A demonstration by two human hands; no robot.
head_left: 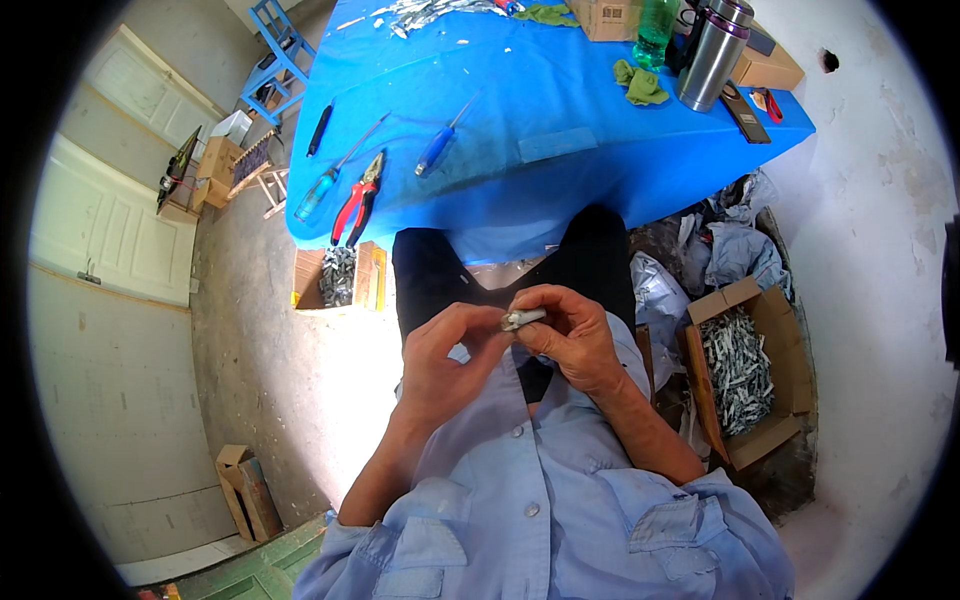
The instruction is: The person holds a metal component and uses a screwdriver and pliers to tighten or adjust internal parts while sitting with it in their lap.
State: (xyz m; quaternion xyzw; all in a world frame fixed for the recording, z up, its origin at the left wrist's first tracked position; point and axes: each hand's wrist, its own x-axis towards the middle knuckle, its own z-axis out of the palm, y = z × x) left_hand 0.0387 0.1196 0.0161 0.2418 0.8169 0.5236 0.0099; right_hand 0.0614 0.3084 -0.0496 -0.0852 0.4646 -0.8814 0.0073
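Both hands pinch 1 small silvery metal piece (pixel 523 319) over the lap: right hand (pixel 570 335) curled around its end, left hand (pixel 445 360) fingertips closed on it. The grip looks slight; it could slip, dropping beside the cardboard box of metal scraps (pixel 745 375), well below the blue-covered worktop (pixel 560 110).

The small grey piece (pixel 524 318) shows only one end between the fingertips; the rest is hidden inside the right hand (pixel 570 335), and its kind is too small to tell. The left hand (pixel 445 360) covers its near side. At twelve o'clock, the green bottle (pixel 655 30) and brown box (pixel 605 15) are cut off by the rim
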